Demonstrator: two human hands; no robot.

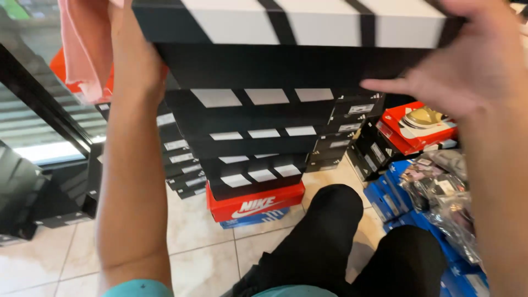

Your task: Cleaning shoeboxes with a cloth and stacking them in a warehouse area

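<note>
Head view: both hands' fingers grip a black, white-striped shoebox [286,33] above stacked boxes [253,143].

Soft daylight enters from the left, glaring on the pale floor tiles [203,258]; near hands blur, and edges stretch slightly.

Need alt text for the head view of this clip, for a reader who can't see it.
Two bare hands, left hand and right hand, hold a black-and-white striped shoebox above a tall stack of similar boxes on a tiled floor. A red box sits beneath them.
</note>
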